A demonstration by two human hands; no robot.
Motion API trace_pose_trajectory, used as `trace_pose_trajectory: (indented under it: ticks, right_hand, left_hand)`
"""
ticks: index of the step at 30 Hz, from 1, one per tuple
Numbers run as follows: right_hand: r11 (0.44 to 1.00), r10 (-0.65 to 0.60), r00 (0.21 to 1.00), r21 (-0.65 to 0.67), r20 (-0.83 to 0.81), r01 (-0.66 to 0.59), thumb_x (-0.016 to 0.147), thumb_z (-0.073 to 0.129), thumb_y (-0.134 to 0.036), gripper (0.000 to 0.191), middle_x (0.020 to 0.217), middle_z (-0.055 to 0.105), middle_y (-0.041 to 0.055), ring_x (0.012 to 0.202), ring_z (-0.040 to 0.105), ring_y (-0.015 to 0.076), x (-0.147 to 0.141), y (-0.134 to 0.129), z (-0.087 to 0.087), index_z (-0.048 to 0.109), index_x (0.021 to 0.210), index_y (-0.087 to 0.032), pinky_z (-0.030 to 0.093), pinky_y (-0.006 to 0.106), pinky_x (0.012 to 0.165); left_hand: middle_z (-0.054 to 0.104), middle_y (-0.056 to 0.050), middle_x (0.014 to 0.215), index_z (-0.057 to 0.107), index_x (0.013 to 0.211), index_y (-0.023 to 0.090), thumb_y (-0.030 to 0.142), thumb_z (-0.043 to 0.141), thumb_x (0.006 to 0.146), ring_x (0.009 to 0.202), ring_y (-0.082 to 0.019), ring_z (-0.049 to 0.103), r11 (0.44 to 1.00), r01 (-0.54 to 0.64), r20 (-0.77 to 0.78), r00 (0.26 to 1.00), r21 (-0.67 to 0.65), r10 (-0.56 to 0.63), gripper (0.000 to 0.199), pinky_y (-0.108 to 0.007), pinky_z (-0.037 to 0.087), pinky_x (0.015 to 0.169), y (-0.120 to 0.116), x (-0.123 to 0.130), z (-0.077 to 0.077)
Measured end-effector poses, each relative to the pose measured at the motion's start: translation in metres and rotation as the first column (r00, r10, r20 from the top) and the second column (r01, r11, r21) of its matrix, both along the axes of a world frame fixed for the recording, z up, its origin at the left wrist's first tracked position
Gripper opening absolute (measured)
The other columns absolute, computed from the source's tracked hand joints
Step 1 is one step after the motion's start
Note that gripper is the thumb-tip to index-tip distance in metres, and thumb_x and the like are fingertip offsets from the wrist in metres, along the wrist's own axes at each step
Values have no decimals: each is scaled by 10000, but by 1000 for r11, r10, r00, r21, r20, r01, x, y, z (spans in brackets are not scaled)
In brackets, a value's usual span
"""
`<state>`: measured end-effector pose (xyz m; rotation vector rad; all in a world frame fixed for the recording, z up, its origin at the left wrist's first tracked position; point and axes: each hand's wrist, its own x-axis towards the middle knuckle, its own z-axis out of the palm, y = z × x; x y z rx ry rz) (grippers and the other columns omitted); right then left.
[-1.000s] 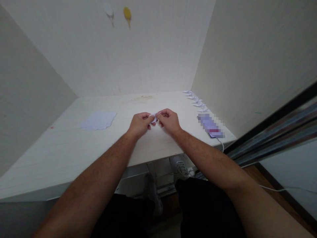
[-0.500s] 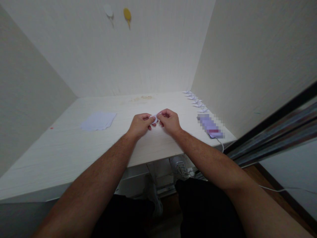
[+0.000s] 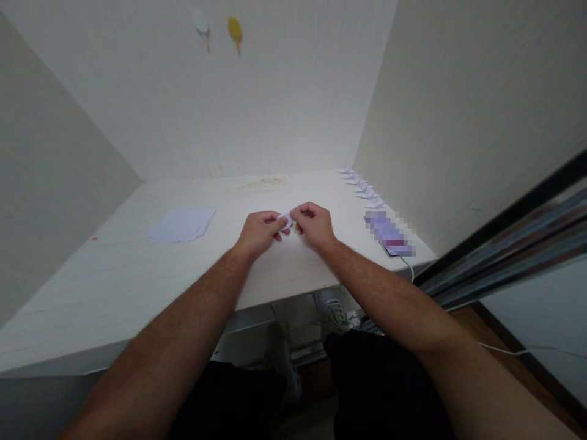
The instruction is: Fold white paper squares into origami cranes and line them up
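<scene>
A small folded piece of white paper is held between my two hands above the middle of the desk. My left hand pinches its left side, thumb on top and fingers beneath. On the other side, my right hand grips the paper's right end between thumb and curled fingers. Its exact folds are too small to make out, and the fingers partly cover it. To the left lies a loose stack of white paper sheets. Several small folded paper figures stand in a row along the right wall.
A phone, its screen blurred out, lies at the right with a white cable running off the edge. The white desk is walled on three sides. A yellow hook and a white hook are on the back wall.
The folded paper has tilted slightly and shows a little more of its face between my fingers. Both hands stay in nearly the same place.
</scene>
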<state>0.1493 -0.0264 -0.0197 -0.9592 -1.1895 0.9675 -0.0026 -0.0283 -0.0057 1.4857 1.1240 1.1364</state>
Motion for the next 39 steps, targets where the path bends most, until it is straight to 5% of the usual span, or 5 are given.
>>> trace_pose_trajectory:
  ticks: [18,28,39]
  right_hand:
    - [998,-26,995,-56,-98,21,691,702,-380,196,530,596,-42,430,485,80,4,-3,9,675,721,-188,388,212,424]
    - [999,-35,999,-4,-6,35,717,699,-423,232,484,528,-65,436,463,88,1,2,0,617,682,-209,361,221,441]
    - [998,-65,994,-30,-92,62,699,741,-413,252,479,502,-87,404,424,74,2,4,2,592,717,-211,329,209,405]
  left_hand:
    - [720,-80,663,705,717,128,308,756,707,504,-125,577,999,13,61,998,-43,-10,187,-260,438,510,5,-2,-6]
    - [731,-83,699,734,747,131,372,771,711,495,-111,552,999,46,-1,999,-13,-46,247,-254,426,509,6,-3,-7]
    - [741,-110,746,740,819,103,356,762,723,618,-165,656,997,78,77,994,-22,-77,271,-263,466,528,2,2,-3]
